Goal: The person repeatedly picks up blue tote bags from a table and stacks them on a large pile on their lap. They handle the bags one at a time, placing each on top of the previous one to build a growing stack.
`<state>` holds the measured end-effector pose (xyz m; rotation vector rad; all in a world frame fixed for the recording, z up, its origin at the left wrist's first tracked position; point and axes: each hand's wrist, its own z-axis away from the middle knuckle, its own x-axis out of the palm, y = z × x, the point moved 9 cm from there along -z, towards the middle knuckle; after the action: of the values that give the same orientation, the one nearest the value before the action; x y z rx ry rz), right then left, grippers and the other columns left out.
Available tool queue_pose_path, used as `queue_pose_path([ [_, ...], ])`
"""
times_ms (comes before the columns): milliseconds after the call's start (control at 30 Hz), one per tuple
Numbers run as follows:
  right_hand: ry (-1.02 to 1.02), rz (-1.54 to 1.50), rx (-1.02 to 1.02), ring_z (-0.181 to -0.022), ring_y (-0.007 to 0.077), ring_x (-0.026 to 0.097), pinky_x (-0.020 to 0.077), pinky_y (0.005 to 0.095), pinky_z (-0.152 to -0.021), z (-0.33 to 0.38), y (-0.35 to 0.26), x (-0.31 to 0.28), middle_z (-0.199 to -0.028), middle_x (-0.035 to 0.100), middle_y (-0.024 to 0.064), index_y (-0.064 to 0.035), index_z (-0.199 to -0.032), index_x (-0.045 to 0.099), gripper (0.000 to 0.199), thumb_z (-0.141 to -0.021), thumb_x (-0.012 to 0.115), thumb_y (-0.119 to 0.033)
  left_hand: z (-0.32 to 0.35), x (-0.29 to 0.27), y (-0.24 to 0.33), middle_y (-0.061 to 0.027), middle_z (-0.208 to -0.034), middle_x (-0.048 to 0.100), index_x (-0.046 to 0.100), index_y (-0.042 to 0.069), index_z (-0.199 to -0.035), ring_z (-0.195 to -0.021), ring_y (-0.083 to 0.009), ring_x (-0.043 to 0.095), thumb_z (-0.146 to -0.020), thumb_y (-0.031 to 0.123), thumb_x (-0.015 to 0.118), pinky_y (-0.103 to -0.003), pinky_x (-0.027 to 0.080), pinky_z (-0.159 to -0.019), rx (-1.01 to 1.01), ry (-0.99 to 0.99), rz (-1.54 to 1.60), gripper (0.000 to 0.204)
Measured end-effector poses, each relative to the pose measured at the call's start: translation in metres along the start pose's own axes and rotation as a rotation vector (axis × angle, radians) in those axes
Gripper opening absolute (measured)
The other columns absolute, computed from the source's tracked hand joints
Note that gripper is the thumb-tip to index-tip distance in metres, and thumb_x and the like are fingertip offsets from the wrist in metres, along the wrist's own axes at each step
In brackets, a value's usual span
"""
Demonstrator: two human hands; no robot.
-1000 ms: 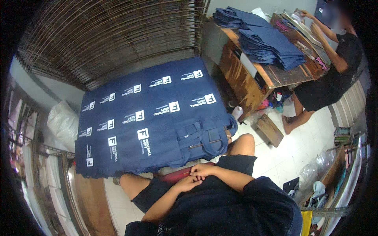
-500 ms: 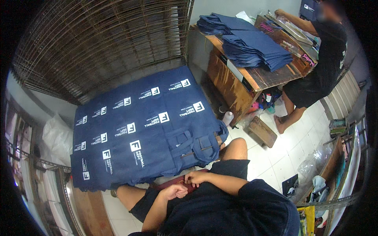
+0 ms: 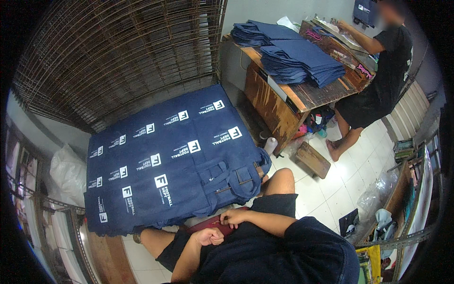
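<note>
My left hand [image 3: 210, 236] is curled into a fist above my lap, and whatever may be inside it is hidden. Just beside it, my right hand [image 3: 231, 218] has its fingers bent and pinched together. Something too small to name shows at those fingertips. Beneath both hands lies a dark red flat surface [image 3: 201, 226], partly covered by them. In front of my knees spreads a wide stack of dark blue fabric bags [image 3: 142, 177] with white printed marks. Bag handles [image 3: 231, 177] lie loosely looped at the stack's near right corner.
A co-worker [image 3: 385, 71] stands at a worn wooden table [image 3: 326, 97] piled with blue fabric pieces [image 3: 302, 54]. A small wooden stool [image 3: 312, 160] and a white bottle [image 3: 270, 145] stand on the floor. A wire rack [image 3: 127, 52] leans behind the stack; clear plastic bags [image 3: 68, 168] lie left.
The view has shifted slightly. My hands stay close together over the red surface, a little more of which shows. The co-worker's arm over the table has moved a little.
</note>
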<state>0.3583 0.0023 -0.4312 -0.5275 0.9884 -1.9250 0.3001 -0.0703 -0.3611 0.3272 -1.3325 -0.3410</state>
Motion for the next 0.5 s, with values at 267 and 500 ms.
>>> queue_pose_path([
  [267,0.137,0.031,-0.412,-0.044,0.0120,0.038,0.0240,0.0258,-0.041,0.014,-0.041,-0.020,-0.051,0.041,-0.0018,-0.0073,-0.057,0.042,0.034,-0.084,0.061,-0.015,0.005,-0.024,0.042,0.0038,-0.054,0.028,0.033,0.014,-0.056,-0.050,-0.0111,0.025,-0.078,0.022,0.046,-0.028,0.023,-0.053,0.533,0.276,0.162,0.027],
  [500,-0.529,-0.893,-0.225,-0.040,0.0041,0.025,0.0180,0.0230,-0.040,0.045,-0.051,0.012,-0.049,0.027,-0.0077,-0.0175,-0.056,0.028,0.043,-0.088,0.055,-0.009,0.006,-0.006,0.040,0.0036,-0.057,0.027,0.036,0.013,-0.059,-0.052,-0.0110,0.026,-0.079,0.024,0.046,-0.027,0.024,-0.055,0.489,0.208,0.191,0.025],
])
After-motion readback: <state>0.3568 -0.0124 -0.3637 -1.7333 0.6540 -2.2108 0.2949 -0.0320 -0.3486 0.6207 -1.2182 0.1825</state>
